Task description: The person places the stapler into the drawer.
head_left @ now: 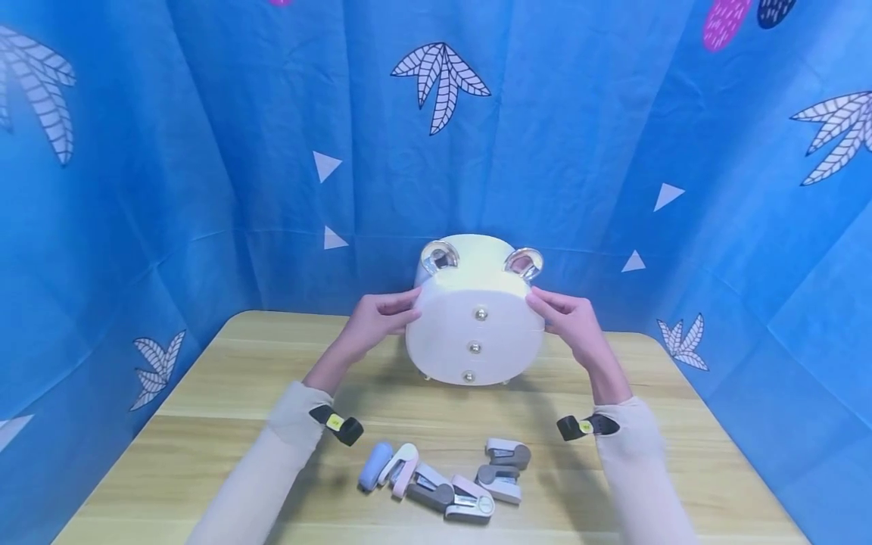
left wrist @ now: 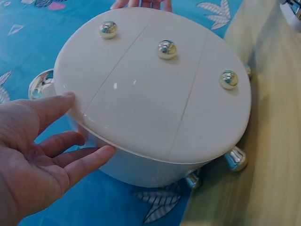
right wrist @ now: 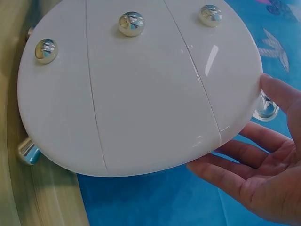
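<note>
A white oval storage box (head_left: 474, 337) with three drawers, round metallic knobs and shiny ear-shaped loops stands at the back of the wooden table. Its left side is held by my left hand (head_left: 377, 324), the thumb on the front rim and the fingers along the side wall. My right hand (head_left: 572, 322) holds the opposite side in the same way, with its thumb (right wrist: 277, 89) by the rim near one ear. Small metallic feet (left wrist: 235, 158) show under the box. All three drawer fronts sit flush; what is inside is hidden.
Several small staplers lie near the front of the table (head_left: 225, 424): a blue one (head_left: 376, 465), a white and pink one (head_left: 470, 499) and grey and white ones (head_left: 499, 483) among them. A blue patterned curtain (head_left: 409, 174) hangs behind and on both sides.
</note>
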{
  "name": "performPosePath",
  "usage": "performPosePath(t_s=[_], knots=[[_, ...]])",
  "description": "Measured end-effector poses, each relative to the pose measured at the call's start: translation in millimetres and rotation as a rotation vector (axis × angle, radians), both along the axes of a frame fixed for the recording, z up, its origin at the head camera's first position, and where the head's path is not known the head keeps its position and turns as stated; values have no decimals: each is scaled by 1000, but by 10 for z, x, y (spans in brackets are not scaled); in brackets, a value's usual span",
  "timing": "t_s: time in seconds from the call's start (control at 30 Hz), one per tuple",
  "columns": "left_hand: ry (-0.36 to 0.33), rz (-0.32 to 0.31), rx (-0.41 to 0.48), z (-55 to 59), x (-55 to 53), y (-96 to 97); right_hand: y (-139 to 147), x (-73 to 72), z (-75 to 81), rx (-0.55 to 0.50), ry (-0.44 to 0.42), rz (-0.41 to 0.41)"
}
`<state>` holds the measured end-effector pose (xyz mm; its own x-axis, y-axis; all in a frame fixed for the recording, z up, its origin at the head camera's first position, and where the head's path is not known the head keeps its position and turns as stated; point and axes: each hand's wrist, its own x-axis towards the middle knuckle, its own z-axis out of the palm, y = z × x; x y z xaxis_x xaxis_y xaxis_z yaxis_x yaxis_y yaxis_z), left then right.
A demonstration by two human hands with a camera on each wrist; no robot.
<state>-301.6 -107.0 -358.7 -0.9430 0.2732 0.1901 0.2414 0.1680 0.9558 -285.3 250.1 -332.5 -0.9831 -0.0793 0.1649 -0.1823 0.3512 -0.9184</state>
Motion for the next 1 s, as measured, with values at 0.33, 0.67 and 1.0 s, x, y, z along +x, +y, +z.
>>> performPosePath(t_s=[0.33,0.67,1.0], knots=[[-37,54,-63,25,28,-413,-390,-98,5,-26,6,45],[-51,62,-59,40,36,-590,-571,-123,14,-46,1,58],[-69,88,-39,43,29,-586,-580,-151,-9,-37,4,46]])
